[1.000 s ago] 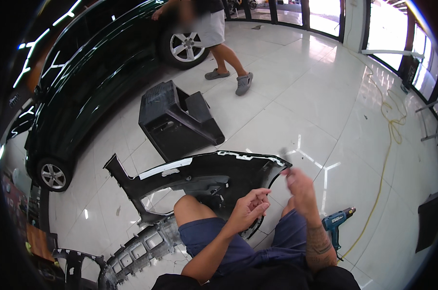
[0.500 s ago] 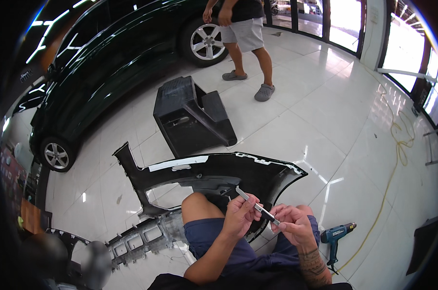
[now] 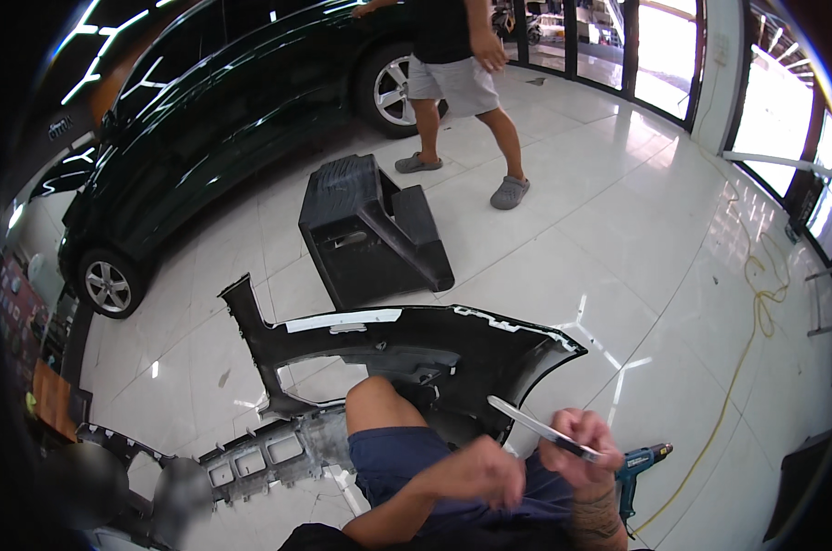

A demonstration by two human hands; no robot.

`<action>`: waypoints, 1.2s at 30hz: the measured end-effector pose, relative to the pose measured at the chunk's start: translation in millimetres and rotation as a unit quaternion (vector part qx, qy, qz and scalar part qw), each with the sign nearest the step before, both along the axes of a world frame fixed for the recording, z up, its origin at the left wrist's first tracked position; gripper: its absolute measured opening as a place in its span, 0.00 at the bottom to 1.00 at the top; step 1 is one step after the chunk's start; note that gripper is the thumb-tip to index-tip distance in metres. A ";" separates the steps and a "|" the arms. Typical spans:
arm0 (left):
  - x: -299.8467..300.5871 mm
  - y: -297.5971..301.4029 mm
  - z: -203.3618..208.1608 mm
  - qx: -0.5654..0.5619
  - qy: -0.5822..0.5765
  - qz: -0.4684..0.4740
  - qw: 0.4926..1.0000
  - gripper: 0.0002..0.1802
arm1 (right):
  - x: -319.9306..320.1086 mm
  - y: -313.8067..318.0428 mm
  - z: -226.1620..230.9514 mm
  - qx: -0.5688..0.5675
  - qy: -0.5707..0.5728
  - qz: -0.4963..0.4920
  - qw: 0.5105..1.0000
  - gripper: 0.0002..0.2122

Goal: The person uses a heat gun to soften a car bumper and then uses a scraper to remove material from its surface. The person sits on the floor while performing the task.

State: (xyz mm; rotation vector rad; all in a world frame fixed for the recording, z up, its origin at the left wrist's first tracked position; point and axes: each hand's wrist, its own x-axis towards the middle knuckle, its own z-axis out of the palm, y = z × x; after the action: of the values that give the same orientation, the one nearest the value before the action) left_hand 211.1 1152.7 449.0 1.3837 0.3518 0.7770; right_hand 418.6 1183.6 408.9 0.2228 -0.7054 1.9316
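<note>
My right hand [image 3: 583, 445] grips a thin flat silvery strip [image 3: 526, 421] that slants up to the left, above my lap. My left hand [image 3: 485, 473] hovers just left of it with fingers loosely curled and blurred; it holds nothing that I can make out. Both hands are over my knee in blue shorts [image 3: 407, 459]. In front of my knee a black car bumper [image 3: 407, 344] lies on the white tiled floor.
A grey plastic grille [image 3: 269, 455] lies left of my leg. A blue power drill [image 3: 638, 464] rests on the floor at the right. A black moulded part [image 3: 365, 234] stands beyond the bumper. A person in grey shorts [image 3: 452, 83] stands by a dark green car [image 3: 214, 119]. A yellow cord [image 3: 756, 303] trails right.
My hands came together over my lap, then the left one let go of the strip and dropped leftward. The right hand keeps the strip. The person by the car shifted stance.
</note>
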 end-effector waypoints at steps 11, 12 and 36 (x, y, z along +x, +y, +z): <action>3.0 9.7 81.7 0.300 -0.267 -0.155 0.903 0.16 | 23.1 -26.7 127.9 0.383 -0.075 0.178 0.903 0.11; 5.5 20.2 80.3 0.311 -0.281 -0.146 0.896 0.18 | 29.5 -32.6 125.0 0.404 -0.170 0.165 0.883 0.12; -13.6 68.3 -93.5 0.007 0.215 -0.025 0.976 0.12 | 216.1 -244.7 -383.4 -0.309 -0.923 -0.176 0.145 0.29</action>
State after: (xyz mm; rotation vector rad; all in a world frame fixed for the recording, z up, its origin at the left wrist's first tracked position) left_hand 197.5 1221.0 355.5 1.5648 0.6460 0.4340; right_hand 634.8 938.9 25.4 -2.9946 -0.9040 0.6464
